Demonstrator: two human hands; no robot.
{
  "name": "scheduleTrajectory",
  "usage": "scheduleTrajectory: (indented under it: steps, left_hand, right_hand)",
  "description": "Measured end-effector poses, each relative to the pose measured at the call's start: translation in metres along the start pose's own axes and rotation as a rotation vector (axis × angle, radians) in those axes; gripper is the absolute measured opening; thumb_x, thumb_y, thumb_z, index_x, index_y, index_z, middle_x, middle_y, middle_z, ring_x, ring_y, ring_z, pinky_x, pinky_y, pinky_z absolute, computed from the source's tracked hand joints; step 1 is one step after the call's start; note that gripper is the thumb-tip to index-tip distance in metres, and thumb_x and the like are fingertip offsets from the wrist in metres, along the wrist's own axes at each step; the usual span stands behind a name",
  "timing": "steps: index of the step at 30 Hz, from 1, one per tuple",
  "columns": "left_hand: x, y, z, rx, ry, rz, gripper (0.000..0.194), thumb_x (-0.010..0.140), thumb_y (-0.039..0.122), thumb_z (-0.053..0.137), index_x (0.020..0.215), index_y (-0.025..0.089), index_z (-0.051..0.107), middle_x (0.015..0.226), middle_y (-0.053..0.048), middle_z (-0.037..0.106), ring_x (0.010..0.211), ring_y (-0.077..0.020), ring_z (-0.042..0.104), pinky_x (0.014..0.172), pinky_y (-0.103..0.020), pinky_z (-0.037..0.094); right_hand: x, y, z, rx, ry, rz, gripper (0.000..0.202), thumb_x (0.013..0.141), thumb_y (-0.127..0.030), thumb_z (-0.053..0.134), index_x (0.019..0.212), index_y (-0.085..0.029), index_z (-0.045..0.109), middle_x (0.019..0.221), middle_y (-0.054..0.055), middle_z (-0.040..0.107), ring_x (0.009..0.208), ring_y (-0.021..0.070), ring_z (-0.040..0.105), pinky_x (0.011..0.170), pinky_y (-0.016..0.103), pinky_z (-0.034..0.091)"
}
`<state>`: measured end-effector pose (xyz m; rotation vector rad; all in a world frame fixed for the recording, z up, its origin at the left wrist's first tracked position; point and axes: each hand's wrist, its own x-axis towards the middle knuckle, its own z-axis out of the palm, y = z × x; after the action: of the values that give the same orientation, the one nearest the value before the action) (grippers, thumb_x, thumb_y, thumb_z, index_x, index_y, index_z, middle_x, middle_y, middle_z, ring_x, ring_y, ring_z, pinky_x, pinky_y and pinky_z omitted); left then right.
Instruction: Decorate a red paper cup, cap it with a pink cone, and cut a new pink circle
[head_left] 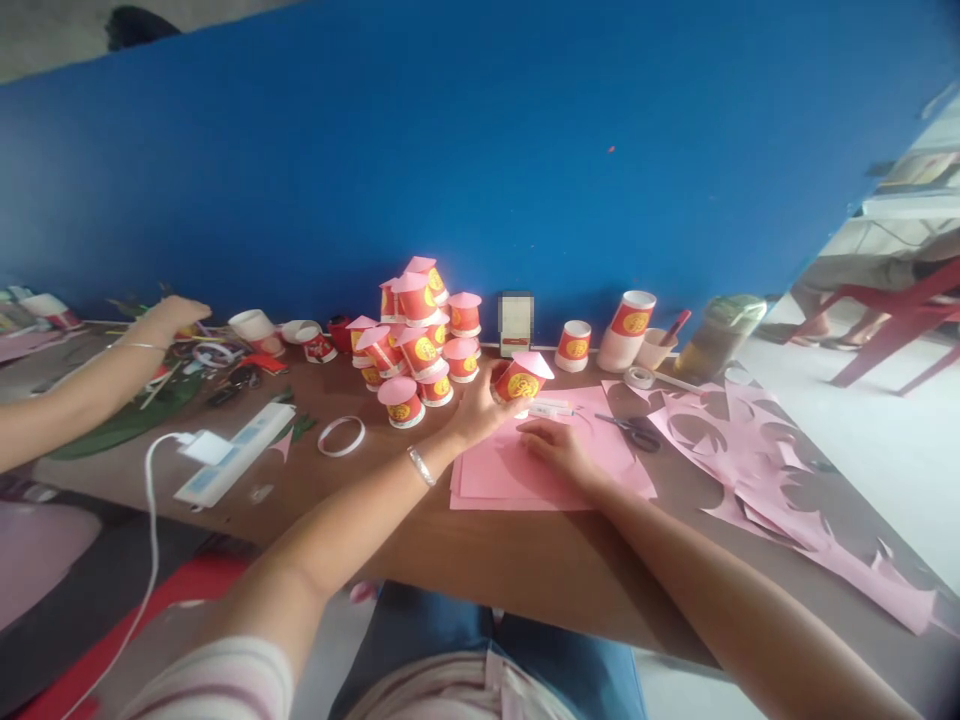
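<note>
My left hand (475, 412), a silver bracelet at its wrist, is closed round a red paper cup (520, 382) with a yellow emblem and a pink cone-shaped paper top. The cup is tilted slightly above the pink paper sheets (510, 488). On those sheets rests my right hand (556, 446), its fingers loosely bent and lying on the paper, holding nothing that I can see. White pens (551, 408) lie just beyond its fingers, and dark-handled scissors (639, 434) are to its right. Left of my left hand stands a stack of similar cone-topped cups (420, 348).
Cut pink paper scraps (780, 480) spread over the right side. Nested cups (628, 330), a tape roll (639, 378) and a jar (724, 335) stand near the blue partition (480, 150). A power strip (236, 455) and another person's arm (90, 385) are at left.
</note>
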<state>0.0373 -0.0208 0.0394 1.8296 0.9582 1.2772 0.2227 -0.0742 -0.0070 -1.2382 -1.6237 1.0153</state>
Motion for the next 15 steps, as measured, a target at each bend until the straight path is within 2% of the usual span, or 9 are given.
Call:
scheduleTrajectory:
  steps: [4,6,8,10,13,15]
  left_hand:
    - [-0.015,-0.013,-0.009,-0.022,0.084,-0.019,0.052,0.078,0.038,0.084,0.119,0.019,0.058,0.119,-0.011,0.071,0.108,-0.0267,0.070,0.094,-0.043,0.059]
    - [-0.019,-0.017,-0.008,-0.038,0.094,-0.022,0.050,0.079,0.037,0.084,0.118,0.019,0.058,0.118,-0.011,0.072,0.107,-0.0266,0.071,0.093,-0.043,0.059]
    - [-0.022,-0.019,-0.006,-0.028,0.102,-0.014,0.053,0.077,0.035,0.085,0.119,0.020,0.058,0.118,-0.011,0.072,0.107,-0.0267,0.071,0.095,-0.044,0.059]
    - [-0.024,-0.020,-0.003,-0.007,0.107,-0.009,0.056,0.074,0.034,0.087,0.120,0.020,0.058,0.117,-0.011,0.072,0.107,-0.0266,0.071,0.095,-0.044,0.058]
    - [-0.026,-0.022,-0.001,0.011,0.126,-0.017,0.057,0.075,0.035,0.087,0.121,0.020,0.056,0.121,-0.012,0.069,0.112,-0.0273,0.068,0.098,-0.045,0.057]
    - [-0.029,-0.025,0.000,0.028,0.170,-0.036,0.065,0.075,0.037,0.088,0.128,0.020,0.054,0.129,-0.014,0.065,0.122,-0.0298,0.065,0.106,-0.049,0.053]
  right_hand:
    - [0.002,-0.006,0.001,0.009,0.118,0.044,0.041,0.090,-0.055,0.064,0.108,-0.020,0.076,0.092,0.009,0.079,0.083,0.0263,0.073,0.078,0.041,0.060]
    - [0.003,-0.013,0.004,0.044,0.136,0.041,0.048,0.089,-0.060,0.066,0.117,-0.020,0.071,0.107,0.011,0.079,0.094,0.0276,0.074,0.084,0.042,0.060]
    - [0.005,-0.023,0.009,0.096,0.083,0.013,0.051,0.089,-0.060,0.068,0.124,-0.023,0.067,0.126,0.011,0.076,0.111,0.0290,0.072,0.095,0.043,0.058]
    - [0.010,-0.031,0.015,0.156,0.026,0.004,0.051,0.089,-0.059,0.069,0.126,-0.025,0.065,0.133,0.009,0.073,0.121,0.0295,0.069,0.103,0.045,0.055]
    - [0.023,-0.038,0.025,0.209,0.007,0.059,0.050,0.083,-0.059,0.074,0.118,-0.024,0.065,0.123,0.010,0.077,0.119,0.0321,0.069,0.104,0.047,0.055]
    - [0.033,-0.040,0.029,0.216,0.037,0.096,0.052,0.079,-0.059,0.076,0.114,-0.022,0.066,0.115,0.011,0.077,0.113,0.0339,0.071,0.100,0.048,0.057]
